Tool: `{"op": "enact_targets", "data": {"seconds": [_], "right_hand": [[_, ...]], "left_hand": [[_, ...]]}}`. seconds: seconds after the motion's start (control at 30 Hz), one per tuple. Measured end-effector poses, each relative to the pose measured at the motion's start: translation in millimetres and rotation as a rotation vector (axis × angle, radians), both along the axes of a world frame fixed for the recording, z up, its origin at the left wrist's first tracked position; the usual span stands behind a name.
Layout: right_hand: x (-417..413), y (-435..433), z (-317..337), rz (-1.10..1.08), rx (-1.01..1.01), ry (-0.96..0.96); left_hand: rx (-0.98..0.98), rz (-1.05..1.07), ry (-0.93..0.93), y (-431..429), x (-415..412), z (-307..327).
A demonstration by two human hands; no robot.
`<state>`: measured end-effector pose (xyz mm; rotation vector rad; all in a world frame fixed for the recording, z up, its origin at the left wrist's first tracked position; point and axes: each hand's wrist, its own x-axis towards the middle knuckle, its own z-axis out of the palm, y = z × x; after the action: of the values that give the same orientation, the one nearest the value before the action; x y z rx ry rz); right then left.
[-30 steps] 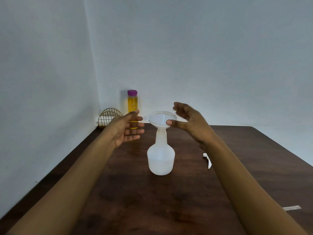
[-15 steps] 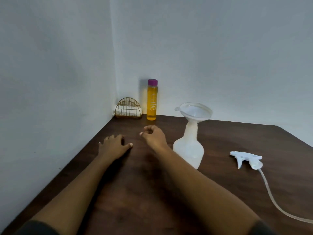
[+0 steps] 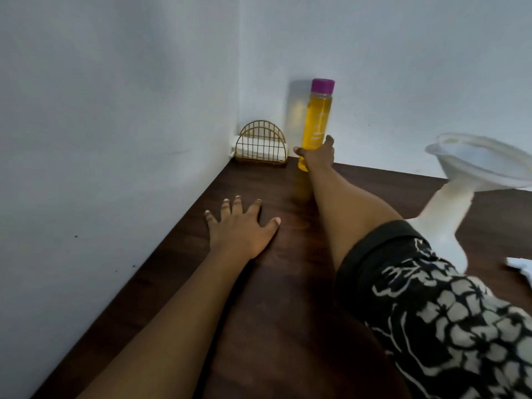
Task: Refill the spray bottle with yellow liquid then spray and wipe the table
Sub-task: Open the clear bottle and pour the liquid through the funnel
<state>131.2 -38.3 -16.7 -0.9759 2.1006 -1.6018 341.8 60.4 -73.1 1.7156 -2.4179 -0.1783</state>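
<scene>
A tall bottle of yellow liquid (image 3: 315, 122) with a purple cap stands at the back of the dark wooden table (image 3: 282, 312), near the wall corner. My right hand (image 3: 316, 155) reaches far forward and grips the bottle's lower part, thumb on its left side. My left hand (image 3: 240, 227) lies flat on the table with its fingers spread. The white spray bottle (image 3: 443, 223), capless, stands at the right with a white funnel (image 3: 480, 161) in its neck. My patterned sleeve hides part of its body.
A gold wire napkin holder (image 3: 260, 144) with white napkins sits in the corner, left of the yellow bottle. A bit of the white spray head (image 3: 521, 267) shows at the right edge. Walls bound the table on the left and back.
My right hand has stretched forward from mid-table and closed round the yellow bottle. My left hand spread flat. The view swung left and closer, pushing the spray bottle to the right edge.
</scene>
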Motion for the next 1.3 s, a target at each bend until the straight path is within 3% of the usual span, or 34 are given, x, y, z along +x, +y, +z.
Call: {"op": "enact_targets", "data": {"seconds": [0.5,0.7,1.03,1.2,1.3], "right_hand": [[11,30,4,-0.006,0.037,0.222],[47,95,-6,0.086,-0.066,0.163],[104,218,-12,0.207,-0.051,0.237],[106,284,-13,0.317,-0.056,0.307],[93,324,-12,0.415,-0.054,0.302]], "left_hand": [[0.019,0.010,-0.019,5,-1,7],[0.028,0.008,0.022,10,3,11],[0.040,-0.047,0.036,24,11,13],[0.025,-0.073,0.051,55,17,10],[0.110,-0.103,0.063,87,16,15]]}}
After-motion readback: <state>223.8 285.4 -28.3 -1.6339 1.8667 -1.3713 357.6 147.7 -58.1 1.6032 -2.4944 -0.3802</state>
